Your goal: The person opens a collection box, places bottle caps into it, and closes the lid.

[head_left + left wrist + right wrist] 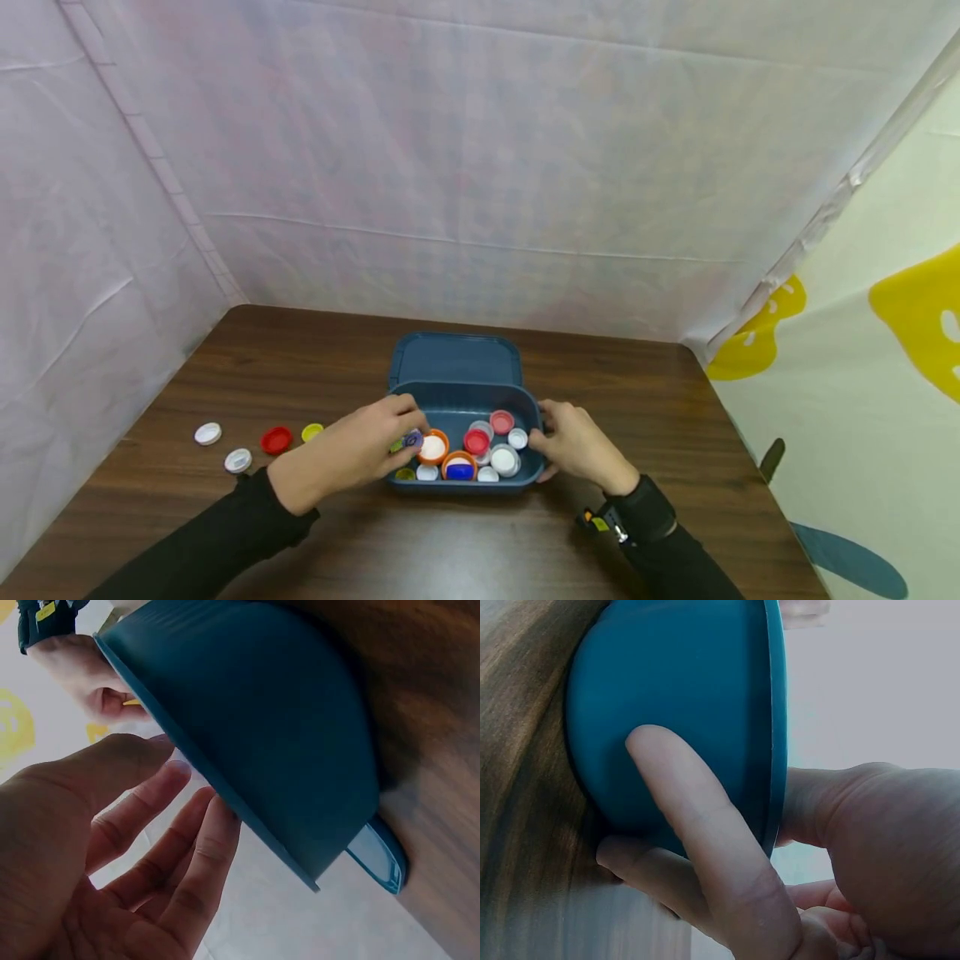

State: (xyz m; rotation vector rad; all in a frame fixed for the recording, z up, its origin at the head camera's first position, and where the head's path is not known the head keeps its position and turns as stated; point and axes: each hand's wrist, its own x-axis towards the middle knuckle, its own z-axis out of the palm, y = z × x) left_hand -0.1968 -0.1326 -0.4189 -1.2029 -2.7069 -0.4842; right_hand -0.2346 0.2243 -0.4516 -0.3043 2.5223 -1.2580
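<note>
A blue plastic box [454,486] stands on the table with bottle caps of several colours inside. At its left end, my left hand [360,446] reaches over the rim and pinches a purple bottle cap [412,439] between thumb and fingertips. In the left wrist view the box wall [255,712] hides most of that cap. My right hand [581,442] grips the right end of the box, thumb over the rim and fingers [705,817] against the outer wall. Orange caps [432,447], a red cap [476,442] and white caps [505,460] lie in the box.
The blue lid [456,358] lies right behind the box. Left of the box, on the brown wooden table [637,392], are white caps [207,433], a red cap [276,440] and a yellow cap [312,432]. White sheeting [465,167] rises behind the table.
</note>
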